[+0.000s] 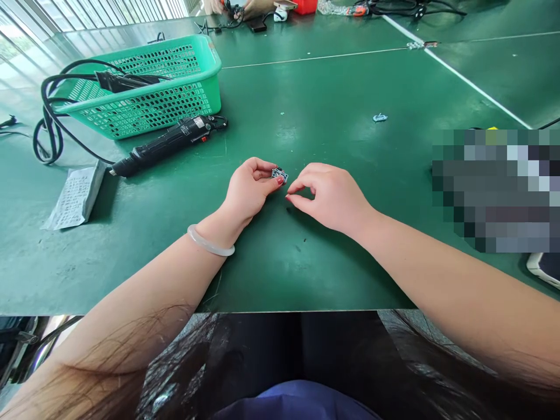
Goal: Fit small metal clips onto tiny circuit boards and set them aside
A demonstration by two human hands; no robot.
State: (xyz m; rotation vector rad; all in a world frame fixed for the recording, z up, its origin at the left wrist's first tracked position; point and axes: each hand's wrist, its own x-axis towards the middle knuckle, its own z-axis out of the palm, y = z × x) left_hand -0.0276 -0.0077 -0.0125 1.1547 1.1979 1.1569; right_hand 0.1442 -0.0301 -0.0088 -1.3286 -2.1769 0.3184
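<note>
My left hand (pixel 251 186) pinches a small circuit board (pixel 280 174) between thumb and fingers, a little above the green table. A pale bangle sits on that wrist. Close by on the right, my right hand (pixel 330 195) has its thumb and index fingertip curled together in a pinch. Whatever lies between those tips, if anything, is too small to make out. The right fingertips are just beside the board and appear apart from it. Tiny dark specks (pixel 305 240) lie on the table below the hands.
A black electric screwdriver (pixel 168 143) with a cable lies before a green basket (pixel 144 102) at the left. Near it is a wrapped, written-on packet (pixel 74 195). A small bluish piece (pixel 380 118) lies farther back. A blurred-out area (pixel 499 192) covers the right side. Another person's hands (pixel 254 8) show at the far edge.
</note>
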